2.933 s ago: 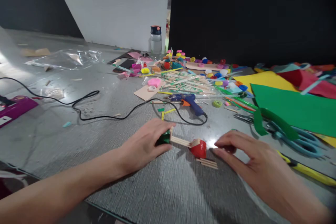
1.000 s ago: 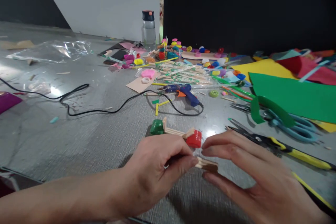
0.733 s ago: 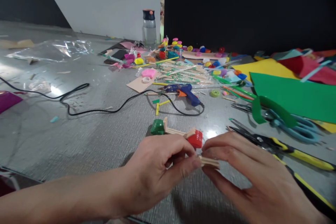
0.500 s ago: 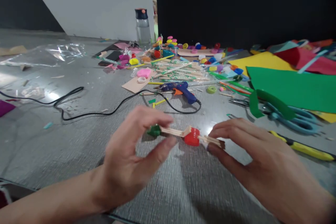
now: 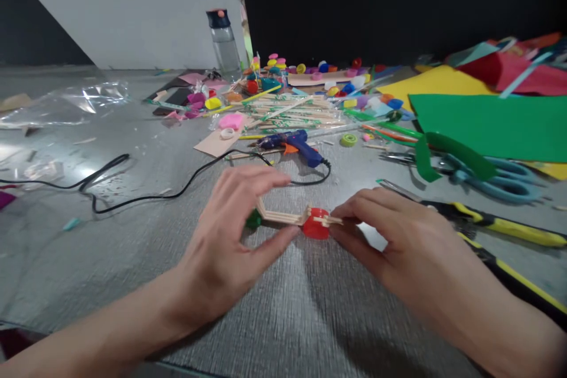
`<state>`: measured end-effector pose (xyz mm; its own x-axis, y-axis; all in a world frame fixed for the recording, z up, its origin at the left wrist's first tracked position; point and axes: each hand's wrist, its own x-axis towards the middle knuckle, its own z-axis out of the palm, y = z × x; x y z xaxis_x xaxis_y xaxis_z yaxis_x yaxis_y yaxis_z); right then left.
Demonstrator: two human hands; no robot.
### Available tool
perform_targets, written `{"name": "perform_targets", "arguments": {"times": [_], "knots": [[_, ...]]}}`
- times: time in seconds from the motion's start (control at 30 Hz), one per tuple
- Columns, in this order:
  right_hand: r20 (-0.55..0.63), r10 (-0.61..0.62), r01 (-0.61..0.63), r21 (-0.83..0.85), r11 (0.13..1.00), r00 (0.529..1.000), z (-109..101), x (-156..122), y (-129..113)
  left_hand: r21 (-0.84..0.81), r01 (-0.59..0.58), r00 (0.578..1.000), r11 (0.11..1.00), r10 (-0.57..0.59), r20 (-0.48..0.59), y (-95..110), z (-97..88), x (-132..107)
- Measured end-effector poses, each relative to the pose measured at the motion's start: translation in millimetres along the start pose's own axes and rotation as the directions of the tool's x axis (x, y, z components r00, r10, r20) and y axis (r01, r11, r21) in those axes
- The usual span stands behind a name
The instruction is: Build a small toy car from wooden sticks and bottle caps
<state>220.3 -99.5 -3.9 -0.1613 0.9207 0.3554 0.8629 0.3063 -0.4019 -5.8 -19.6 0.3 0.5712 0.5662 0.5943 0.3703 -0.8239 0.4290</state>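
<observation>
A small craft piece of wooden sticks (image 5: 283, 216) joins a green bottle cap (image 5: 253, 220) and a red bottle cap (image 5: 315, 225). It sits low over the grey table (image 5: 110, 236). My left hand (image 5: 230, 230) pinches its green-cap end between thumb and fingers. My right hand (image 5: 390, 236) pinches a short bundle of sticks (image 5: 330, 221) against the red cap. Whether the bundle is joined to the piece I cannot tell.
A blue glue gun (image 5: 296, 144) with a black cord (image 5: 133, 189) lies just beyond the hands. Yellow-handled cutters (image 5: 496, 223) and blue scissors (image 5: 496, 177) lie right. Green foam sheet (image 5: 487, 124), loose caps (image 5: 310, 71), craft sticks (image 5: 292, 109) and a water bottle (image 5: 221, 41) stand farther back.
Both hands first held the loose stick bundle near the table's front. My left hand then took the green-cap end of the piece, and my right hand brought the bundle to the red cap.
</observation>
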Motion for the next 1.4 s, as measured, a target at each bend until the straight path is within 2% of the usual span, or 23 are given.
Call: {"name": "perform_targets", "arguments": {"times": [0.07,0.13,0.27,0.37,0.47,0.5,0.57,0.63,0.7,0.77,0.8,0.9,1.03,1.17,1.4], "knots": [[-0.005,0.003,-0.003,0.007,1.0,1.0,1,0,0,0.068,-0.097,0.995,0.993,0.095,0.032,7,3.1,0],[-0.002,0.006,-0.006,0.02,1.0,1.0,1,0,-1,0.128,-0.148,0.989,0.981,0.143,0.048,12,4.8,1],[-0.007,-0.009,0.01,0.037,0.999,1.0,0,1,-1,0.226,-0.146,0.989,0.963,0.142,0.032,10,3.3,5],[-0.006,-0.002,0.002,0.036,0.999,1.0,-1,1,-2,0.187,-0.109,0.993,0.976,0.114,-0.019,5,-1.8,7],[-0.001,-0.014,0.014,0.046,0.999,1.0,-1,1,-2,0.1,-0.204,0.97,0.974,0.215,-0.109,9,-7.4,5],[-0.005,-0.019,0.019,0.045,0.999,1.0,-1,1,-2,0.084,-0.253,0.959,0.964,0.262,-0.111,13,-8.4,3],[-0.018,-0.026,0.027,0.04,0.999,1.0,-1,1,-2,0.045,-0.301,0.952,0.953,0.303,-0.05,20,-7.5,-3],[-0.03,-0.035,0.036,0.043,0.998,0.999,-1,0,-2,-0.02,-0.218,0.974,0.976,0.219,0.053,25,-2.6,-10],[-0.033,-0.041,0.042,0.037,0.998,0.999,-1,0,-1,-0.064,-0.051,0.989,0.997,0.06,0.139,27,5.0,-15],[-0.034,-0.042,0.043,0.009,0.999,0.999,-2,0,-2,-0.057,0.082,0.975,0.995,-0.068,0.21,25,12.5,-16],[-0.037,-0.044,0.044,-0.008,0.999,0.998,-2,0,-2,-0.045,0.11,0.966,0.993,-0.097,0.238,23,15.5,-15],[-0.053,-0.066,0.065,-0.023,0.998,0.996,-3,0,-4,0.008,0.103,0.948,0.995,-0.101,0.302,21,20.4,-7],[-0.065,-0.097,0.096,-0.021,0.995,0.993,-2,-3,-6,0.038,0.045,0.942,0.998,-0.055,0.331,20,19.8,1],[-0.075,-0.106,0.104,-0.026,0.994,0.992,-3,-4,-6,0.012,0.02,0.954,1.0,-0.022,0.299,18,14.8,2],[-0.113,-0.023,0.024,0.005,1.0,0.993,-2,-8,0,-0.033,0.008,0.973,0.999,0.0,0.23,14,6.1,0]]}}
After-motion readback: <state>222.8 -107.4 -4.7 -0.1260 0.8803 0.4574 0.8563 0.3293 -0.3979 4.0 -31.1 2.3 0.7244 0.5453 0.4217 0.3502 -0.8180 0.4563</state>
